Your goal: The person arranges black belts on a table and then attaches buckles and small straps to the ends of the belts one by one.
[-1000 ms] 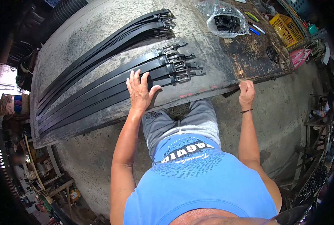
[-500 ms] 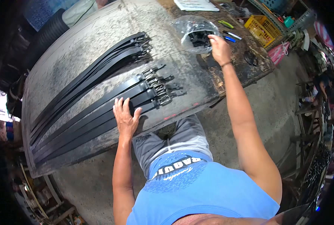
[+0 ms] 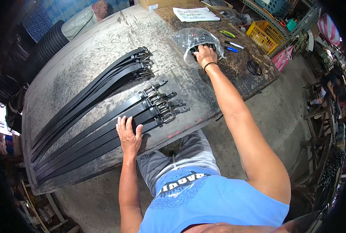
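Observation:
My left hand (image 3: 129,138) rests with its fingers spread on the nearer row of black belts (image 3: 89,138), just behind their metal buckles (image 3: 161,105). Small dark tabs stick out past those buckles. A second bundle of black belts (image 3: 89,89) lies farther back, its buckles also at the right end. At the right, my right hand (image 3: 206,56) reaches into the mouth of a clear plastic bag (image 3: 182,38) holding small black pieces. Its fingers are curled down among the pieces; the fingertips are hidden, and whatever they grip cannot be made out.
Beyond the bag lie printed sheets (image 3: 196,14), yellow-green pliers (image 3: 227,33), a blue marker (image 3: 231,49) and a white pen (image 3: 234,45). A black coil (image 3: 254,67) sits near the table's right corner. A yellow crate (image 3: 264,35) stands past the edge.
My right hand has moved left from the bag's rim down into its opening. My left hand stays on the belts. The view has shifted slightly.

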A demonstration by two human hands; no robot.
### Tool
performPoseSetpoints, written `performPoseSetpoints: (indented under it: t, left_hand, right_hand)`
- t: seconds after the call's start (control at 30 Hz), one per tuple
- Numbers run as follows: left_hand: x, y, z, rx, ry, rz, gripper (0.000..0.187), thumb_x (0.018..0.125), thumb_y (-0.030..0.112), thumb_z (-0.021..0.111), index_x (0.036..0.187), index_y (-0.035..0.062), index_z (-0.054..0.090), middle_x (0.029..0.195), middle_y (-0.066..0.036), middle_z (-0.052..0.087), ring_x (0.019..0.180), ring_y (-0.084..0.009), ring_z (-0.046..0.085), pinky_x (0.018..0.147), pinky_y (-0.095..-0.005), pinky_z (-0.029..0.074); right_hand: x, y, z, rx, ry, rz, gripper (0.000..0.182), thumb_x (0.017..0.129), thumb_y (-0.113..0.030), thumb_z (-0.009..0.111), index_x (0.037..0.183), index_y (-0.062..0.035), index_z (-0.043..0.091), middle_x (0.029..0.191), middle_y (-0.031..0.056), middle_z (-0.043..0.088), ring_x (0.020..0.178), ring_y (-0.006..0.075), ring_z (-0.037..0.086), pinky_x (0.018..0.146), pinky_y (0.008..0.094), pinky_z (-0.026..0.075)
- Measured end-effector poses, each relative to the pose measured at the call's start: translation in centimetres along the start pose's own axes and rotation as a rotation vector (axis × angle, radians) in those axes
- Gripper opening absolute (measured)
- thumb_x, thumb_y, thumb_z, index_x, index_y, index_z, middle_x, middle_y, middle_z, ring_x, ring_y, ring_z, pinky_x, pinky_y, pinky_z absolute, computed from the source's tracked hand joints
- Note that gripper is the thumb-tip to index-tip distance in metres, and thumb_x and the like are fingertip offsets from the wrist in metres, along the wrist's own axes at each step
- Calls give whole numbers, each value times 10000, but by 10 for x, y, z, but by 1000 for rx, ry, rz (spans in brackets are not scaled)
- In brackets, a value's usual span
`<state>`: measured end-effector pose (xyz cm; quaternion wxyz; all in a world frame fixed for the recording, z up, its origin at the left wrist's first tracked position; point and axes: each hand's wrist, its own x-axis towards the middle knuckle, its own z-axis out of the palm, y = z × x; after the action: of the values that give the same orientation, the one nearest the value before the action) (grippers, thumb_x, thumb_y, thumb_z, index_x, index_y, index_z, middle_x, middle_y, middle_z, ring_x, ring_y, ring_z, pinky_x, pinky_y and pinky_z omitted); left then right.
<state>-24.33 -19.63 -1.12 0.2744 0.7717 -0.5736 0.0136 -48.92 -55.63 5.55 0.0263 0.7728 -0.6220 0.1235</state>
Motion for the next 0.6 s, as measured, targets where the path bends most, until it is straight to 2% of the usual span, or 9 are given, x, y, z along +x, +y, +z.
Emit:
performPoseSetpoints:
  t: [0.13, 0.2, 0.27, 0.37, 0.4, 0.47, 0.5, 0.53, 0.6]
  left_hand:
    - [0, -1, 0, -17, 19, -10, 481, 899, 380, 558, 1243, 48, 504, 1346, -196, 413, 1334, -369, 293, 1113, -491, 190]
    - [-1, -2, 0, -24, 28, -13, 476, 899, 376, 559, 1239, 46, 507, 1345, -196, 415, 1334, -367, 294, 1113, -489, 190]
    - [0, -2, 0, -5, 50, 12, 476, 884, 372, 590, 1219, 42, 518, 1314, -192, 432, 1307, -374, 324, 1098, -501, 223]
    - [0, -3, 1, -11, 45, 12, 469, 885, 375, 588, 1209, 41, 527, 1311, -192, 438, 1308, -368, 328, 1103, -499, 216]
    - [-1, -3, 2, -7, 45, 12, 467, 885, 375, 588, 1207, 42, 529, 1311, -192, 439, 1309, -365, 330, 1105, -498, 212]
    - [-1, -3, 2, -12, 37, 12, 460, 894, 381, 571, 1203, 42, 533, 1309, -192, 445, 1310, -366, 329, 1106, -500, 206]
    - [-2, -3, 2, -8, 23, 12, 455, 907, 384, 551, 1207, 42, 531, 1317, -196, 442, 1317, -362, 322, 1111, -489, 197]
    - [-2, -4, 2, -2, 9, 12, 451, 920, 386, 530, 1211, 42, 530, 1325, -200, 439, 1324, -358, 315, 1117, -478, 189]
    - [-2, -4, 3, -1, 12, 22, 451, 923, 390, 524, 1207, 41, 532, 1320, -201, 445, 1320, -360, 322, 1116, -477, 190]
  right_hand:
    - [0, 11, 1, -15, 111, -94, 231, 875, -252, 542, 1003, -77, 619, 1034, 145, 640, 994, 325, 601, 834, 443, 497]
    - [-11, 16, -7, 173, 271, -117, 182, 874, -205, 489, 932, -80, 608, 956, 152, 654, 928, 346, 616, 801, 449, 498]
    - [-31, 19, -27, 236, 235, -87, 208, 884, -244, 486, 885, -65, 590, 903, 172, 649, 876, 357, 624, 752, 463, 492]
    - [-51, 43, -25, 449, 339, -91, 256, 880, -273, 524, 850, -27, 587, 772, 188, 626, 738, 379, 622, 664, 460, 482]
    - [-57, 53, -19, 442, 340, -80, 256, 880, -273, 524, 850, -27, 587, 772, 188, 626, 738, 379, 622, 664, 460, 482]
    - [-68, 72, -10, 774, 109, -14, 250, 882, -259, 539, 821, -23, 595, 697, 147, 628, 666, 298, 630, 614, 392, 480]
    - [-77, 75, -13, 905, -4, 62, 269, 889, -264, 547, 789, -20, 596, 639, 87, 611, 611, 181, 601, 576, 325, 462]
    - [-86, 76, -17, 973, -64, 85, 289, 905, -289, 545, 784, -29, 588, 629, 32, 580, 582, 110, 556, 550, 291, 449]
    - [-102, 78, -27, 1032, -149, 146, 261, 923, -277, 535, 823, -41, 583, 635, 7, 557, 559, 96, 525, 528, 264, 431]
